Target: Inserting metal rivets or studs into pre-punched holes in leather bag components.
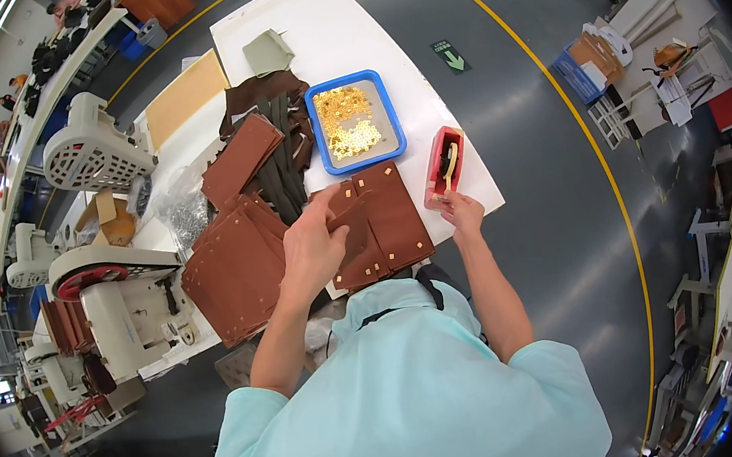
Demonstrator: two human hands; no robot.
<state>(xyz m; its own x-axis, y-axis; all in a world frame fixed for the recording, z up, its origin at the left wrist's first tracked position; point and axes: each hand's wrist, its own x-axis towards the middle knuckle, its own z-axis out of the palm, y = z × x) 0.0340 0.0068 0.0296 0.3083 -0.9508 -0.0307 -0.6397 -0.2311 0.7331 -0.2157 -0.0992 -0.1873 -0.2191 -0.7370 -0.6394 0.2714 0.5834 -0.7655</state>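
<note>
My left hand (314, 245) is over brown leather panels (391, 212) at the table's near edge, thumb and forefinger apart beside a darker brown flap. Small pale-gold squares dot these panels along their edges. At the near end of a red tape dispenser (445, 165), my right hand (464, 213) has its fingers pinched together at the tape's end; the strip itself is too small to see well. A pale yellow tape roll sits inside the dispenser. Between the hands, farther off, a blue-rimmed tray (401, 125) holds many small shiny gold metal pieces.
Stacked brown leather panels (239, 265) lie left of my left hand, below more brown pieces (241, 159) and dark straps (280, 184). A grey-green piece (267, 52) lies on the white table (315, 18). White machines (94, 142) stand left; yellow lines mark the grey floor (534, 119).
</note>
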